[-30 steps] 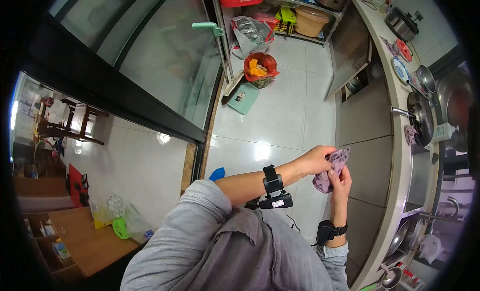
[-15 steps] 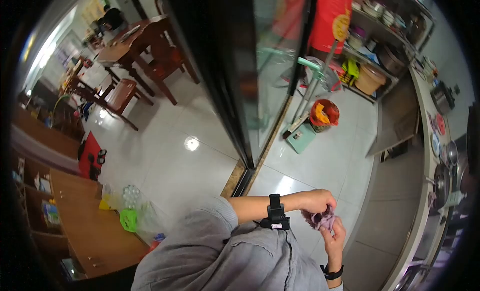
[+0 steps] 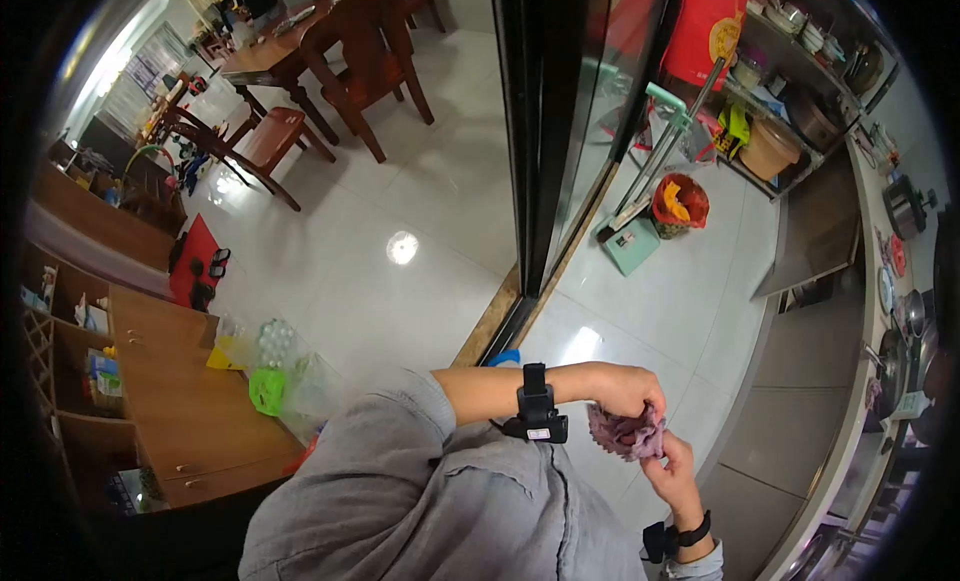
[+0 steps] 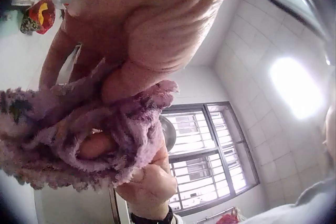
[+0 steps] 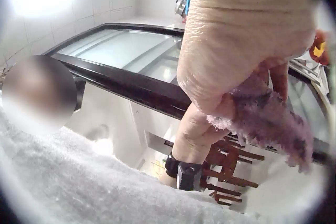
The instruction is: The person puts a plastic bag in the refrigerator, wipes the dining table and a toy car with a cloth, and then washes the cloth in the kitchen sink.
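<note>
A fuzzy purple cloth (image 3: 622,437), dark-stained in places, is bunched between both hands over the floor. My left hand (image 3: 622,386) grips its upper edge. From the lower right, my right hand (image 3: 676,471) pinches the cloth's side between thumb and fingers. Seen from the left wrist, the cloth (image 4: 115,145) is folded into loops, with a fingertip showing through one fold. In the right wrist view part of the cloth (image 5: 273,124) hangs out past the right hand (image 5: 236,40), and the left hand (image 5: 194,134) is behind it.
A black-framed glass door (image 3: 535,131) stands ahead. Beyond it are a trash bin (image 3: 680,203) with a red bag, a green dustpan (image 3: 630,245) and a shelf rack. A kitchen counter (image 3: 845,451) runs along the right. Wooden chairs (image 3: 270,141) and a cabinet (image 3: 190,381) are at left.
The head view has swung left, bringing the dining room into sight. Both hands keep hold of the cloth, which has turned and now spreads out wider below the left hand.
</note>
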`<state>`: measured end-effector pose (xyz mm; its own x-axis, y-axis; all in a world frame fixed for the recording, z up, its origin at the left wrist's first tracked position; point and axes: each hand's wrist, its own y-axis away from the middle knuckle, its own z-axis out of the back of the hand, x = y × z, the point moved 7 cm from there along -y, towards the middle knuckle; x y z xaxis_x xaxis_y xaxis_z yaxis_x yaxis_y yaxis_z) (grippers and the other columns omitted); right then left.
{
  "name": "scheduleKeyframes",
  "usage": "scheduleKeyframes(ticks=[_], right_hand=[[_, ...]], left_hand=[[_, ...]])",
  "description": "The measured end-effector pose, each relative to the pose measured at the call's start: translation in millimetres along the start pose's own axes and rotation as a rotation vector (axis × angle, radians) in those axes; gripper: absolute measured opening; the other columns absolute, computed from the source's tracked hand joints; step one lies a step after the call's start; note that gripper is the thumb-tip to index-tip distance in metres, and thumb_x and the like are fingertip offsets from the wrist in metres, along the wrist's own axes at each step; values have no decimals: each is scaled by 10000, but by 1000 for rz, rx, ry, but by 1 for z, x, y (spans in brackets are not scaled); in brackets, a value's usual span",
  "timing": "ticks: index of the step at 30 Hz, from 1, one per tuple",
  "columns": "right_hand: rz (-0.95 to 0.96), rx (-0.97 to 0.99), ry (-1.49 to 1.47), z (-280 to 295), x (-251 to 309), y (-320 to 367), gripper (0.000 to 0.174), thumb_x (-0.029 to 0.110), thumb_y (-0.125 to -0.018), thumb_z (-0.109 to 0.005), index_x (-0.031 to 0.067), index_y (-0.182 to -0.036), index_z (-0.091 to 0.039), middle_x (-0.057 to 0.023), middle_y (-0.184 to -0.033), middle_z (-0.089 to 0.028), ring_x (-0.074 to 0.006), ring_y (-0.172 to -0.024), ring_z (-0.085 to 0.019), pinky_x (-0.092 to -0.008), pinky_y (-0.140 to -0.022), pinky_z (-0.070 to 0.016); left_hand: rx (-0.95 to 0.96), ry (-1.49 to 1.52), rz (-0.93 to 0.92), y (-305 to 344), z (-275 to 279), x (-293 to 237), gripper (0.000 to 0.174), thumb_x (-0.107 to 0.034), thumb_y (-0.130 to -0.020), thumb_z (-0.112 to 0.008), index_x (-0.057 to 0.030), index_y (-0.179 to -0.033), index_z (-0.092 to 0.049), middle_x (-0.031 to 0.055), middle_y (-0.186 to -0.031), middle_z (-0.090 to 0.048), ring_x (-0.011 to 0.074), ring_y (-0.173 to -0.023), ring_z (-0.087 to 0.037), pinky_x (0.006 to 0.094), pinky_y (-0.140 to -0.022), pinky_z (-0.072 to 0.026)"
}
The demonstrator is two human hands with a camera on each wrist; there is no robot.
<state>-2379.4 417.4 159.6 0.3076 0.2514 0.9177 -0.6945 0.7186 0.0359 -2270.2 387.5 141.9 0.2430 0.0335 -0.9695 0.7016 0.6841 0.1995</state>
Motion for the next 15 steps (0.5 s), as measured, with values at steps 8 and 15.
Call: scheduleKeyframes(ticks=[8, 15], right_hand=[[-145, -50, -104, -21, 26, -19, 76, 3, -664, -445, -3, -713, -503, -10, -610, -474, -83, -558, -421, -239, -513, -374], [-136, 5, -159, -87, 62, -99, 100, 71, -703, -550, 3, -752, -495, -7, -630, -486, -89, -563, -430, -240, -518, -385]], left_hand=[[-66, 72, -119, 31, 22, -1, 294, 18, -644, -492, -9, -918, -594, 82, -778, -609, 165, -730, -559, 294, -659, -449], [-74, 213, -165, 119, 96, 19, 256, 50, -644, -451, 19, -873, -560, 24, -744, -574, 98, -705, -500, 261, -636, -436]])
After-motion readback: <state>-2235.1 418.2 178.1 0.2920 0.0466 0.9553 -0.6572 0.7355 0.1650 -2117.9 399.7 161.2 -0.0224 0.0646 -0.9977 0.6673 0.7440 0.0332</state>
